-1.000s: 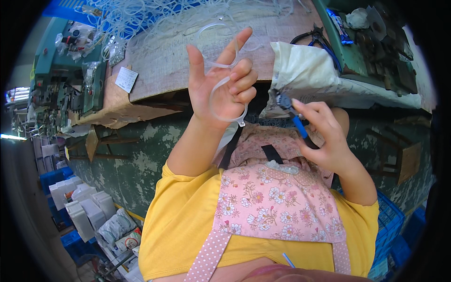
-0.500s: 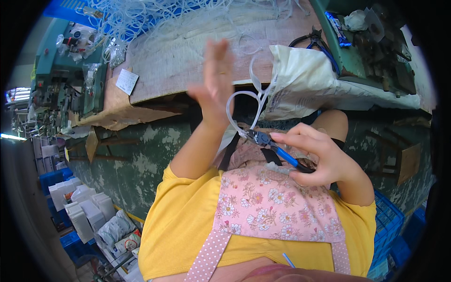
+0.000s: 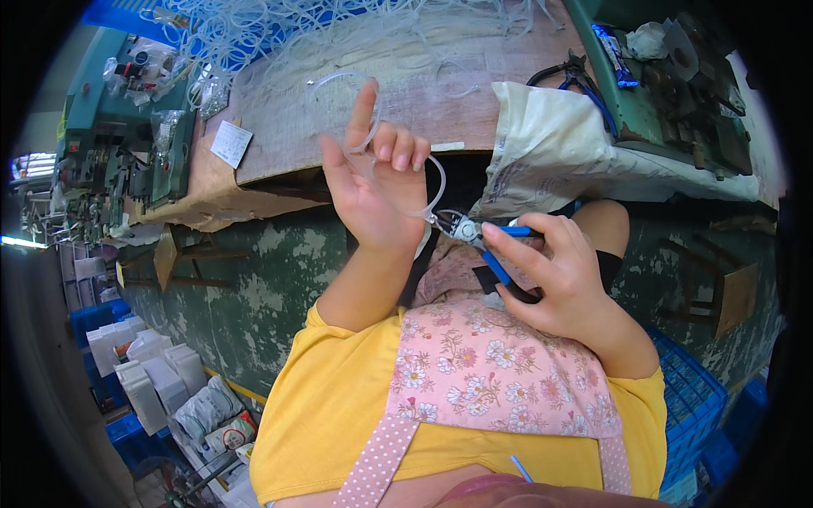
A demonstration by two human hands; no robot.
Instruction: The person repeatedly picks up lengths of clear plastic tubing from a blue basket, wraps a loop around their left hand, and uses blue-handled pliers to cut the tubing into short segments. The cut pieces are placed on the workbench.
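My left hand point(image 3: 381, 182) is raised before the table edge, index finger and thumb extended, the other fingers curled. A thin clear plastic tube point(image 3: 442, 179) runs through that hand, looping past the index finger. One end, with a small fitting, stands out to the left. In my right hand point(image 3: 555, 275) are pliers point(image 3: 508, 269) with blue handles, the handles spread. Their metal jaws meet the lower part of the tube, close beside my left palm. Whether the jaws grip it cannot be made out.
Tangled clear tubes point(image 3: 246, 38) heap at the table's back. A white sack point(image 3: 542, 135) drapes over its front edge; a second pair of pliers point(image 3: 584, 89) lies beside it. Green machines point(image 3: 118, 135) flank the left. A blue crate point(image 3: 690, 381) stands low on the right.
My left hand, open and blurred beside the tube before, now has the tube running through its fingers. The pliers' handles have spread apart, and the tube loop has shifted left.
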